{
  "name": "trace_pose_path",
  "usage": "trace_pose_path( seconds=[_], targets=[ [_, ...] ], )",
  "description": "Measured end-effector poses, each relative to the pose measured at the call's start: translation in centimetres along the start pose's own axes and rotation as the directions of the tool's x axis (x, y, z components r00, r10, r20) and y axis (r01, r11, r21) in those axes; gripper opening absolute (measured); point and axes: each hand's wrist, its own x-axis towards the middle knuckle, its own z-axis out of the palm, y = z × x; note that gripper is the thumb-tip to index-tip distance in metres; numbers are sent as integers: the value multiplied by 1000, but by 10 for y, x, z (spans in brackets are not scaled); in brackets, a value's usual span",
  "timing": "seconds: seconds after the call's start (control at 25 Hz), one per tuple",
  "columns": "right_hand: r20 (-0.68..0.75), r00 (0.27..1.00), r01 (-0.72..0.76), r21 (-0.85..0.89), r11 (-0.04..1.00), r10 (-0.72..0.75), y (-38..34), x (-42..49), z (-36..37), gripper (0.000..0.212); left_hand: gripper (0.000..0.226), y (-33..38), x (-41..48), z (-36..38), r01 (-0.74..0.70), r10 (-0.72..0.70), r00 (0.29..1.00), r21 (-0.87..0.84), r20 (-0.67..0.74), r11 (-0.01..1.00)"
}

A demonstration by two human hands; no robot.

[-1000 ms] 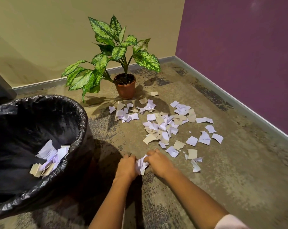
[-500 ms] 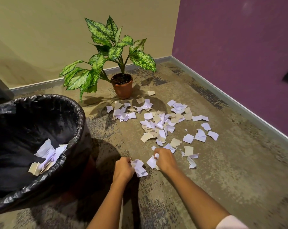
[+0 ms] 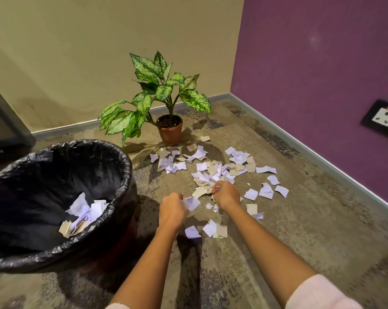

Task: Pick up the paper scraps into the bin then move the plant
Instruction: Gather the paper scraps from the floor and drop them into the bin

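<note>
White and tan paper scraps (image 3: pixel 213 170) lie scattered on the floor between me and a potted plant (image 3: pixel 169 130) in a brown pot. My left hand (image 3: pixel 173 210) grips a bunch of white scraps (image 3: pixel 192 202) just above the floor. My right hand (image 3: pixel 226 195) is curled over the near edge of the pile and pinches a scrap. A few loose scraps (image 3: pixel 211 229) lie on the floor below my hands. The bin (image 3: pixel 119 197), lined with a black bag, stands to the left and holds several scraps (image 3: pixel 83 212).
The corner of a beige wall and a purple wall (image 3: pixel 311 63) closes off the far side. A wall socket (image 3: pixel 384 120) sits low on the purple wall at the right. The mottled floor (image 3: pixel 300 230) stretches to the right of my arms.
My hands have parted and moved forward: the left keeps its bunch of scraps, the right has reached into the pile's near edge. A few scraps now lie on the floor below my hands.
</note>
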Motion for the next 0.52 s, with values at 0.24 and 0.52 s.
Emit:
trace_pose_path(
  seconds=[0.24,0.52],
  targets=[
    [-60,988,149,73,986,-145,-99,-26,-47,27,25,49,0,-77,-143,154,972,72,-179,987],
    [-57,940,340,173,925,-335,-215,-66,-55,26,14,40,-2,-193,-164,204,927,150,-316,975]
  ],
)
